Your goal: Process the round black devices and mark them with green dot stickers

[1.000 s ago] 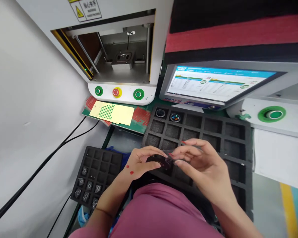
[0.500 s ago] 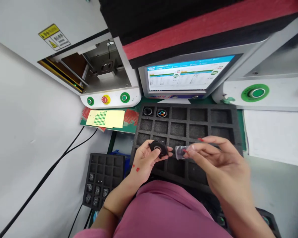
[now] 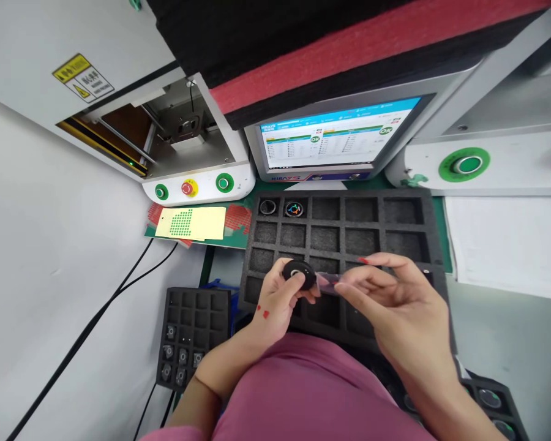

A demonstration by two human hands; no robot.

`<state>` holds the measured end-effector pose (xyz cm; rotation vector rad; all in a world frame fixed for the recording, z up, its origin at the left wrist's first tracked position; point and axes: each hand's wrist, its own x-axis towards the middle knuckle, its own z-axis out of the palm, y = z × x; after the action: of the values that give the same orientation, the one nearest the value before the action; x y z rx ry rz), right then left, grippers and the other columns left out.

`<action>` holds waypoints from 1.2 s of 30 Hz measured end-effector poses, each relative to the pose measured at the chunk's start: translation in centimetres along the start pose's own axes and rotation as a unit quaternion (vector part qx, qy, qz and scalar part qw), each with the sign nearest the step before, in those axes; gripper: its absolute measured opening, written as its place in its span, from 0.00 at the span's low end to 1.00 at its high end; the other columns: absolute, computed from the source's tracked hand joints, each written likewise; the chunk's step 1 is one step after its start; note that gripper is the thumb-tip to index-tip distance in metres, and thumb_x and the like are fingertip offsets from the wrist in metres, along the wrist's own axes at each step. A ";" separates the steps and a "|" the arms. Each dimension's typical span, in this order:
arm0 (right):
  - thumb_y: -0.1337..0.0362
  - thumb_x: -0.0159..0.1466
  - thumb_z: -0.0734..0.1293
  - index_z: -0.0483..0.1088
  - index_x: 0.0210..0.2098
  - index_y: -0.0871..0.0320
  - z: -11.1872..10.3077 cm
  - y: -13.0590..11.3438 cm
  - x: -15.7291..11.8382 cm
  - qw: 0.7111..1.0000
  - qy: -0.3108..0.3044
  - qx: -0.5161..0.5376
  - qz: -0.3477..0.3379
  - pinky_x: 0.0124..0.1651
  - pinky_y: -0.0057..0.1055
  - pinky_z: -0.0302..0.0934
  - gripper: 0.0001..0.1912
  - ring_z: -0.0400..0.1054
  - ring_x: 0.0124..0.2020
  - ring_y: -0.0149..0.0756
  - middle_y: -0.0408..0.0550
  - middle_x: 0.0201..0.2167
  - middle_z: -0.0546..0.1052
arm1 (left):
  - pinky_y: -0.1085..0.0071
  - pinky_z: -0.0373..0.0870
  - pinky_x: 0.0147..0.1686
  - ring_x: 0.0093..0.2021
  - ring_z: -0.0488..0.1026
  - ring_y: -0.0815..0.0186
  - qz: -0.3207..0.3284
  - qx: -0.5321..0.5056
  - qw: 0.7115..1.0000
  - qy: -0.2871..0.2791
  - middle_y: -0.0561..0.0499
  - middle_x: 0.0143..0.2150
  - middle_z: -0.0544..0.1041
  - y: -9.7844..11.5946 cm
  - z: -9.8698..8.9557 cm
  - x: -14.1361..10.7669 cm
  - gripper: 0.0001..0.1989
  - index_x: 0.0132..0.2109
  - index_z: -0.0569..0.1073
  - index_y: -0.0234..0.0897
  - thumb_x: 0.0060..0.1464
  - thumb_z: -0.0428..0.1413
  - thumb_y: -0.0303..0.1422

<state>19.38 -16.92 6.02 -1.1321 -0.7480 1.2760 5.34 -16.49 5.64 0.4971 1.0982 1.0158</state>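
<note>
My left hand [image 3: 278, 300] grips a round black device [image 3: 302, 274], thumb pressed on its pale centre. Between the thumb and forefinger of my right hand [image 3: 395, 300] is a small piece of clear plastic film [image 3: 328, 282], whose left end meets the right side of the device. Both hands are above a black foam tray [image 3: 324, 245] with square compartments. A dark round watch face [image 3: 267, 207] and a lit watch face [image 3: 294, 209] lie in its top left compartments.
A monitor [image 3: 340, 144] stands behind the tray, between machines with green buttons [image 3: 224, 182]. Yellow cards [image 3: 190, 223] lie left. A smaller foam tray [image 3: 195, 315] holds several parts at lower left; another [image 3: 509, 404] is lower right.
The film in my right hand has moved left, up to the round device. My left hand has shifted slightly right and the device is turned a little. The camera view has shifted slightly.
</note>
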 end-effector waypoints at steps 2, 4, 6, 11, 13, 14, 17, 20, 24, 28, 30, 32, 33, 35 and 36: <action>0.65 0.52 0.78 0.66 0.38 0.53 0.0 0.2 -0.2 1.000 0.003 -0.011 0.004 0.31 0.25 0.69 0.20 0.72 0.24 0.30 0.39 0.22 0.76 | 0.78 0.56 0.22 0.21 0.60 0.76 0.018 0.033 0.999 0.015 0.56 0.24 0.69 -0.2 -0.2 -0.1 0.20 0.34 0.70 0.35 0.46 0.66 0.45; 0.64 0.51 0.79 0.67 0.38 0.53 0.0 0.5 -0.4 1.000 0.011 -0.010 0.004 0.31 0.26 0.69 0.20 0.71 0.23 0.31 0.38 0.22 0.75 | 0.77 0.51 0.19 0.20 0.56 0.77 0.037 0.051 0.998 0.023 0.55 0.24 0.71 -0.3 -0.3 -0.2 0.20 0.35 0.72 0.34 0.50 0.63 0.48; 0.64 0.51 0.79 0.67 0.38 0.53 0.1 0.7 -0.4 1.000 0.008 -0.002 0.010 0.30 0.27 0.69 0.21 0.71 0.23 0.32 0.37 0.21 0.75 | 0.76 0.55 0.20 0.21 0.59 0.75 0.050 0.048 0.997 0.013 0.51 0.28 0.75 -0.3 -0.3 -0.2 0.21 0.35 0.74 0.34 0.53 0.60 0.50; 0.64 0.51 0.79 0.66 0.40 0.53 0.9 1.0 -0.4 0.998 -0.035 0.035 0.041 0.29 0.28 0.70 0.22 0.71 0.22 0.32 0.36 0.21 0.74 | 0.70 0.70 0.28 0.29 0.73 0.65 0.080 0.050 0.995 -0.022 0.46 0.31 0.78 -0.8 -0.6 -0.6 0.23 0.34 0.77 0.33 0.55 0.57 0.52; 0.65 0.52 0.78 0.66 0.40 0.53 1.3 1.0 -0.5 0.997 -0.042 0.051 0.045 0.29 0.27 0.71 0.22 0.70 0.22 0.31 0.36 0.21 0.75 | 0.67 0.72 0.32 0.33 0.76 0.61 0.094 0.050 0.994 -0.029 0.45 0.34 0.80 -1.1 -0.7 -0.8 0.23 0.38 0.78 0.34 0.56 0.57 0.52; 0.65 0.52 0.78 0.65 0.40 0.53 1.5 1.1 -0.5 0.997 -0.038 0.056 0.046 0.30 0.26 0.71 0.21 0.70 0.22 0.30 0.36 0.22 0.75 | 0.66 0.73 0.34 0.34 0.77 0.60 0.101 0.052 0.993 -0.031 0.45 0.35 0.80 -1.3 -0.8 -0.8 0.22 0.40 0.79 0.34 0.56 0.57 0.51; 0.67 0.53 0.78 0.66 0.40 0.54 1.7 1.3 -0.7 0.997 -0.016 0.061 0.042 0.32 0.23 0.71 0.21 0.71 0.24 0.27 0.37 0.23 0.76 | 0.64 0.73 0.38 0.36 0.78 0.59 0.128 0.067 0.989 -0.031 0.46 0.35 0.81 -1.9 -0.8 -1.1 0.22 0.45 0.79 0.36 0.59 0.55 0.50; 0.68 0.52 0.78 0.66 0.40 0.54 1.6 1.4 -0.9 0.998 0.002 0.052 0.040 0.32 0.22 0.71 0.21 0.72 0.24 0.28 0.37 0.24 0.77 | 0.65 0.72 0.41 0.37 0.78 0.60 0.160 0.079 0.984 -0.024 0.46 0.38 0.82 -2.3 -0.8 -1.2 0.21 0.47 0.78 0.36 0.61 0.54 0.48; 0.67 0.51 0.78 0.65 0.39 0.54 1.5 1.4 -1.3 0.998 0.009 0.033 0.045 0.34 0.24 0.71 0.22 0.73 0.25 0.29 0.37 0.24 0.77 | 0.64 0.71 0.47 0.45 0.76 0.57 0.180 0.068 0.981 -0.007 0.45 0.43 0.81 -2.6 -0.6 -1.4 0.24 0.47 0.78 0.36 0.62 0.51 0.51; 0.66 0.51 0.78 0.66 0.39 0.54 1.8 1.6 -1.6 0.999 0.022 0.013 0.041 0.40 0.27 0.71 0.21 0.74 0.27 0.30 0.36 0.23 0.77 | 0.62 0.70 0.51 0.47 0.76 0.56 0.200 0.073 0.977 -0.009 0.45 0.46 0.81 -2.8 -0.6 -1.5 0.24 0.49 0.76 0.37 0.62 0.50 0.51; 0.65 0.50 0.78 0.66 0.39 0.54 2.0 1.8 -1.6 0.998 0.031 0.007 0.048 0.42 0.29 0.70 0.21 0.74 0.29 0.31 0.37 0.23 0.77 | 0.62 0.69 0.52 0.48 0.75 0.56 0.209 0.079 0.975 -0.009 0.44 0.47 0.80 -3.0 -0.7 -1.5 0.24 0.50 0.76 0.37 0.62 0.50 0.52; 0.64 0.49 0.78 0.67 0.39 0.54 2.1 1.9 -1.6 0.997 0.039 0.004 0.059 0.43 0.32 0.70 0.22 0.74 0.30 0.33 0.37 0.24 0.77 | 0.61 0.69 0.52 0.50 0.75 0.55 0.212 0.086 0.973 -0.006 0.43 0.48 0.80 -3.2 -0.7 -1.4 0.25 0.51 0.75 0.37 0.61 0.50 0.53; 0.63 0.49 0.78 0.67 0.39 0.54 2.2 2.0 -1.6 0.997 0.043 0.004 0.063 0.43 0.32 0.70 0.22 0.74 0.30 0.34 0.38 0.24 0.77 | 0.61 0.70 0.52 0.50 0.75 0.54 0.215 0.087 0.973 -0.005 0.43 0.48 0.80 -3.3 -0.7 -1.4 0.26 0.51 0.75 0.37 0.60 0.50 0.53; 0.64 0.48 0.79 0.67 0.38 0.54 2.3 2.1 -1.7 0.997 0.052 0.006 0.065 0.43 0.33 0.70 0.23 0.74 0.30 0.34 0.37 0.23 0.77 | 0.60 0.71 0.52 0.48 0.76 0.54 0.226 0.086 0.970 -0.002 0.43 0.47 0.81 -3.3 -0.6 -1.3 0.26 0.51 0.75 0.36 0.60 0.52 0.53; 0.64 0.48 0.79 0.67 0.38 0.54 2.3 2.1 -1.7 0.996 0.054 0.008 0.066 0.44 0.32 0.69 0.23 0.74 0.31 0.33 0.37 0.23 0.77 | 0.61 0.72 0.51 0.47 0.77 0.55 0.233 0.086 0.969 0.004 0.43 0.46 0.81 -3.3 -0.5 -1.3 0.24 0.51 0.76 0.37 0.59 0.54 0.51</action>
<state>16.19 -18.20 5.06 -1.2433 -0.5909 1.3168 6.21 -19.25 3.56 0.9235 1.1064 1.3345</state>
